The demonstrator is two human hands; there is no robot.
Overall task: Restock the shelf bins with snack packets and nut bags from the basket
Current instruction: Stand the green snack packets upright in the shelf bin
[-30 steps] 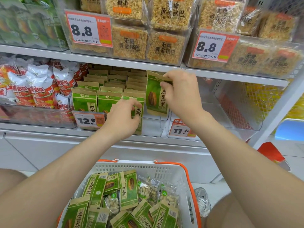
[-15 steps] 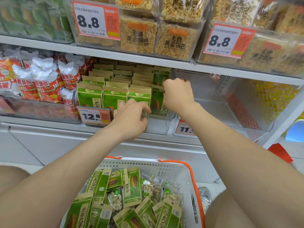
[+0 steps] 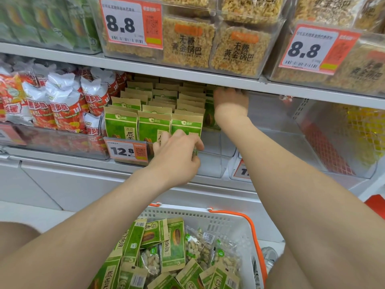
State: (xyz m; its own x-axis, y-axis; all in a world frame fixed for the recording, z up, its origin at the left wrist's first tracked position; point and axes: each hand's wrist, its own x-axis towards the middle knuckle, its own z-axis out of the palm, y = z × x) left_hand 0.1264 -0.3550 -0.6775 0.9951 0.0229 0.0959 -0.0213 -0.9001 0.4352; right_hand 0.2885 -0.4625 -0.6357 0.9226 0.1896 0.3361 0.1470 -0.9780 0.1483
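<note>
Where a second ago our right hand (image 3: 230, 99) holds a green seed packet at the mouth of the bin (image 3: 210, 165), it now reaches deep under the shelf edge. Its fingers are hidden, so we cannot tell whether it has let go, but a packet (image 3: 209, 118) stands just beside the wrist and we judge this one nearly placed. Our left hand (image 3: 177, 155) grips the front packet (image 3: 187, 127) of the neighbouring row, and the basket (image 3: 229, 217) below holds many more green packets (image 3: 174, 245) and clear nut bags (image 3: 198, 247). Readable: 洽洽 and 原香 on the packets, a 12.8 price tag (image 3: 128, 151), and above it an 8.8 tag (image 3: 130, 22) and rice-crust packs (image 3: 186, 43) marked 无糖黄金锅巴.
</note>
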